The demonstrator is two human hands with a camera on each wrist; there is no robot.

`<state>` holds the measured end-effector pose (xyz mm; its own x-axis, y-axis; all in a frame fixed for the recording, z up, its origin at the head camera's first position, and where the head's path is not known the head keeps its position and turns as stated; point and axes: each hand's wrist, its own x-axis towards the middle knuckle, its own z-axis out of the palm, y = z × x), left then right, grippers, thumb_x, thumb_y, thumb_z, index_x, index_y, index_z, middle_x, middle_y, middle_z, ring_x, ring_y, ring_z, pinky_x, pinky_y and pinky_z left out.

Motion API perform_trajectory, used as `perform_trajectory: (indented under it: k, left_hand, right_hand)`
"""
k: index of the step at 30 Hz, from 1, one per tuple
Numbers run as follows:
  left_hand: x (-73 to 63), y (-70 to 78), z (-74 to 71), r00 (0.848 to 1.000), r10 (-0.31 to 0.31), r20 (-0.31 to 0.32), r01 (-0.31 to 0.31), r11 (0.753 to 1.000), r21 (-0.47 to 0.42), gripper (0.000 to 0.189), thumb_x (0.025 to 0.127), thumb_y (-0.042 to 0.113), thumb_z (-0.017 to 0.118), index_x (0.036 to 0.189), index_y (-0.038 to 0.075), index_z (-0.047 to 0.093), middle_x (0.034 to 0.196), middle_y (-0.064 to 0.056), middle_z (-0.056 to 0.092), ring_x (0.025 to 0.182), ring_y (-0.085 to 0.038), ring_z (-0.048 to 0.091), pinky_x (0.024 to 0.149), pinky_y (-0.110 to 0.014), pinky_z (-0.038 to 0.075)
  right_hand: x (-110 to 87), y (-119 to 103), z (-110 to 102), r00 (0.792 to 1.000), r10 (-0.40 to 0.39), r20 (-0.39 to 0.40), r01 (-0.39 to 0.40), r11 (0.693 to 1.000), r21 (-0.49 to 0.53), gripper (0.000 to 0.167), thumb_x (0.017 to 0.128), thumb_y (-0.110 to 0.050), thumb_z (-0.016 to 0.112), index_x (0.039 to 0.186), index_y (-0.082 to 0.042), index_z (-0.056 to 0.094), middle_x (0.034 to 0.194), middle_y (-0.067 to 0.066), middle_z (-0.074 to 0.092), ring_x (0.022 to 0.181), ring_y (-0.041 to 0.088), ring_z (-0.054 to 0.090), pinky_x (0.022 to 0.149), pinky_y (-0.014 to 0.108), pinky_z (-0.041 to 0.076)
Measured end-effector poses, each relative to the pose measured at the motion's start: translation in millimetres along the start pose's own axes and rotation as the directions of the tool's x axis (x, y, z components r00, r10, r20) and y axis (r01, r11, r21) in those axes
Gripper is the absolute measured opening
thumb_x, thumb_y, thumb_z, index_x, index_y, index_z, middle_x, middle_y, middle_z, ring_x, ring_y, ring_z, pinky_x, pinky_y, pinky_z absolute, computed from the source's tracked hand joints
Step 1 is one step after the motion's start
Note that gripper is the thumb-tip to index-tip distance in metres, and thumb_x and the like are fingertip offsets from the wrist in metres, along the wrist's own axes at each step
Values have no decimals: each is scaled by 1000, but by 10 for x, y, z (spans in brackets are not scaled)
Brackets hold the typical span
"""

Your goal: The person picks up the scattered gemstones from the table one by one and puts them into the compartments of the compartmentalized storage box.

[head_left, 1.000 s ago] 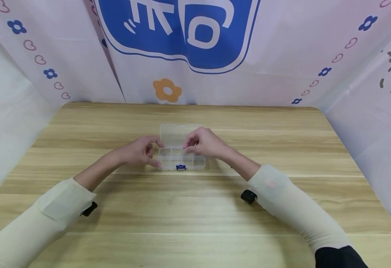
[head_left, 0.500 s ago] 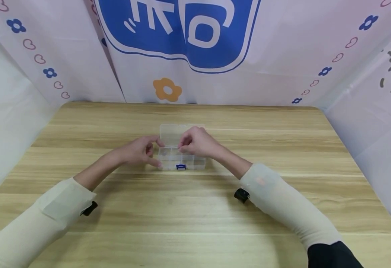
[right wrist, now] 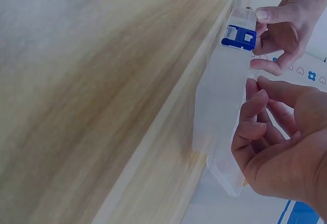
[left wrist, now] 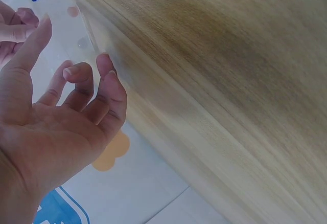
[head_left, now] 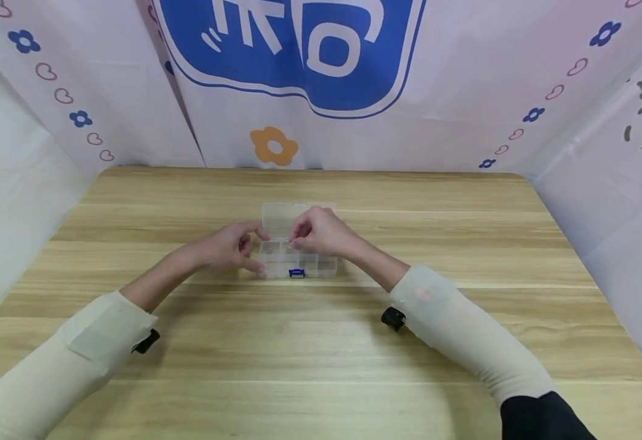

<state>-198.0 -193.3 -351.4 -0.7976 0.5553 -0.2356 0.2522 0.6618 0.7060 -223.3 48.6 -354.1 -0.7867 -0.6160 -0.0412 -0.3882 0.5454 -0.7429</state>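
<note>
Head view places a transparent compartment box (head_left: 328, 265) on the wood-grain table (head_left: 299, 348), between the two hands and nearer the far edge than the bottom of the view. Its clear lid (head_left: 278, 219) lies folded back on the far side, which leaves the cells exposed from above, and the blue latch (head_left: 296, 273) faces the person. The left hand (head_left: 227, 247) spans the box's left end, thumb at the near corner and index finger at the far one; this looks like a light brace against sliding, its remaining fingers loosely bent. Coming in from the other side, the right hand (head_left: 323, 232) is over the back row, its thumb and index fingertip drawn together as in a pinch, the other fingers curled. Such a fingertip hold would suit narrow cells, though I cannot tell whether anything small sits between the tips. Left wrist view shows a reddish round piece (left wrist: 73, 11) and a greyish round piece (left wrist: 83, 43) through the clear plastic; what they are is unclear.
</note>
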Motion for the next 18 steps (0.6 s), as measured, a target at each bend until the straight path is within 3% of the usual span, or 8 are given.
perform_trajectory:
  k: [9,18]
  left_hand:
    - [11,29,-4,1000,-1,-1,1,1000,7,57,87,14,85,130,-6,55,69,-2,47,62,-15,42,57,-26,37]
    - [10,18,-6,1000,-11,4,11,1000,19,56,87,13,85,130,-7,54,70,-2,48,63,-15,43,57,-26,38]
  right_hand:
    - [-79,26,-86,1000,0,-31,0,1000,4,5,93,-5,75,95,-2,78,86,5,75,81,15,68,71,24,52]
    - [-352,206,-307,999,20,-51,-20,1000,3,7,94,-9,75,99,-4,78,90,4,75,86,17,68,78,31,55]
